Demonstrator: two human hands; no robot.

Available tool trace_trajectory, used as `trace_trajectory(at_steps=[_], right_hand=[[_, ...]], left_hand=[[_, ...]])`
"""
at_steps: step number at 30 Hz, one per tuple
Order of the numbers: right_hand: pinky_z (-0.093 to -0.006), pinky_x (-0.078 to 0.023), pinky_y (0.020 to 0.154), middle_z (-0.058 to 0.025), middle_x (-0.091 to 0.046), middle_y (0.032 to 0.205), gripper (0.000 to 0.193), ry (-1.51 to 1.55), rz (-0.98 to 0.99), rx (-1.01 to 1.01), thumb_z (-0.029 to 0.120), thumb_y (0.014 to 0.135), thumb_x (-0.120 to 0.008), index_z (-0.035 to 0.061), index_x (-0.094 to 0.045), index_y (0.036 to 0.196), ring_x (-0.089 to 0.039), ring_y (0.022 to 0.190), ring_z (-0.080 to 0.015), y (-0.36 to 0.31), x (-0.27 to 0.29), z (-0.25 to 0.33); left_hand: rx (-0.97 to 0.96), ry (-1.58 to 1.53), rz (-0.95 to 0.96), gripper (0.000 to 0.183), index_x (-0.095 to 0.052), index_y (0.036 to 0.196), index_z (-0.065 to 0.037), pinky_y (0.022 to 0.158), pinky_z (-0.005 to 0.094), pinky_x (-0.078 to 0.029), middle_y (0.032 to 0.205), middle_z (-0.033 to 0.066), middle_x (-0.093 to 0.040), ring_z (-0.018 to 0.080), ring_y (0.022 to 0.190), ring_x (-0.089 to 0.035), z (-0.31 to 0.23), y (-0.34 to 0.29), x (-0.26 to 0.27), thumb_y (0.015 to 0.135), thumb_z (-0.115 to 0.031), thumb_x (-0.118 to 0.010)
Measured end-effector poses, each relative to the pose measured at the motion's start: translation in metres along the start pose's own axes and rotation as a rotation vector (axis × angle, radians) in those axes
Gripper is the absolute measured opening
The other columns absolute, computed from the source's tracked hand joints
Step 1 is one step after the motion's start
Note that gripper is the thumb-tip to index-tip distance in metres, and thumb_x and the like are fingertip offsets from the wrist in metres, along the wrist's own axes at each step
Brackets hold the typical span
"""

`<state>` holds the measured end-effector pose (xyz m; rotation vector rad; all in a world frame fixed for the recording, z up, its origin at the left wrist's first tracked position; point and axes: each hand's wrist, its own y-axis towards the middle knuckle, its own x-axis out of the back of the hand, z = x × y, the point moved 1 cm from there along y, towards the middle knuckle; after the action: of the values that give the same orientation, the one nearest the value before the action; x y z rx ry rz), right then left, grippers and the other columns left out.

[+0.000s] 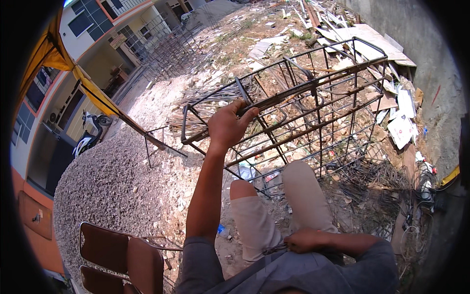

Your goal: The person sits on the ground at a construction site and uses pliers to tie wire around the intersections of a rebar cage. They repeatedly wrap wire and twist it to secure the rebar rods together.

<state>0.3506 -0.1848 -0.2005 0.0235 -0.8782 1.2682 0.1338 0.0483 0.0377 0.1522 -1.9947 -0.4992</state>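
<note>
Long, box-shaped cage of thin dark steel bars lies to the right of the big grey heap of small stones. It looks stiff and hard, and likely too heavy to swing about with one arm. It should not break, but a thin bar may bend a bit if pushed hard. The rough metal should not slip much. Good spots to grab are the long top bars, next to a square hoop that crosses them.

Its long side runs from near the stone heap out to the right and a bit forward. One end faces the heap; the other points toward the flat pale boards, much farther from the heap.

The hands are apart. The left hand is wrapped on the top bars, by the end nearer the heap. The right hand is low down, farther right of the heap. Its fingers curl near some thin dark strands, but I cannot tell if it holds them.
</note>
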Motion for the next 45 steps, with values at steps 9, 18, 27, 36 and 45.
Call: trace_trajectory(at_steps=[9,18,27,36,45], right_hand=[[-0.029,-0.051,0.072,-0.0081,-0.067,0.093,0.035,1.166,-0.486,0.18,0.027,0.098,-0.061,0.0032,-0.054,0.123,-0.062,0.082,-0.0131,-0.014,0.061,-0.003],[-0.0244,-0.049,0.058,-0.0108,-0.065,0.108,0.048,0.951,-0.828,0.276,0.023,0.105,-0.049,0.003,-0.035,0.146,-0.062,0.082,-0.0111,0.028,0.114,0.023],[-0.0218,-0.044,0.063,-0.0002,-0.06,0.091,0.03,1.068,-1.027,0.382,0.021,0.102,-0.054,0.003,-0.054,0.127,-0.049,0.07,-0.0037,0.053,0.132,0.027],[-0.023,-0.045,0.065,-0.0003,-0.058,0.089,0.029,1.131,-0.98,0.371,0.02,0.103,-0.054,0.0024,-0.053,0.126,-0.049,0.071,-0.0053,0.057,0.135,0.026],[-0.0241,-0.046,0.067,-0.0016,-0.059,0.093,0.031,1.094,-1.015,0.366,0.02,0.102,-0.055,0.0032,-0.053,0.129,-0.051,0.073,-0.0068,0.059,0.144,0.024]], left_hand=[[-0.01,-0.004,-0.019,0.042,-0.072,0.11,-0.011,0.074,0.0336,-0.052,0.089,0.0082,-0.074,0.0228,0.084,-0.071,-0.001,-0.008,-0.004,0.092,-0.047,-0.063],[-0.009,-0.035,-0.02,0.044,-0.072,0.111,-0.011,0.076,0.0371,-0.052,0.092,0.0115,-0.073,0.0266,0.086,-0.071,-0.009,-0.018,0.003,0.093,-0.05,-0.06],[0.007,-0.039,0.023,0.044,-0.072,0.111,-0.009,0.077,0.0327,-0.052,0.092,0.0088,-0.074,0.0231,0.087,-0.071,-0.01,-0.021,0.004,0.095,-0.048,-0.058],[0.024,-0.055,0.024,0.042,-0.072,0.111,-0.009,0.076,0.0314,-0.052,0.093,0.0087,-0.075,0.0216,0.086,-0.072,-0.008,-0.016,0.003,0.095,-0.046,-0.06],[-0.041,-0.043,-0.063,0.045,-0.072,0.111,-0.015,0.074,0.0395,-0.052,0.091,0.0125,-0.073,0.0311,0.085,-0.07,-0.004,-0.018,-0.001,0.093,-0.053,-0.057]])
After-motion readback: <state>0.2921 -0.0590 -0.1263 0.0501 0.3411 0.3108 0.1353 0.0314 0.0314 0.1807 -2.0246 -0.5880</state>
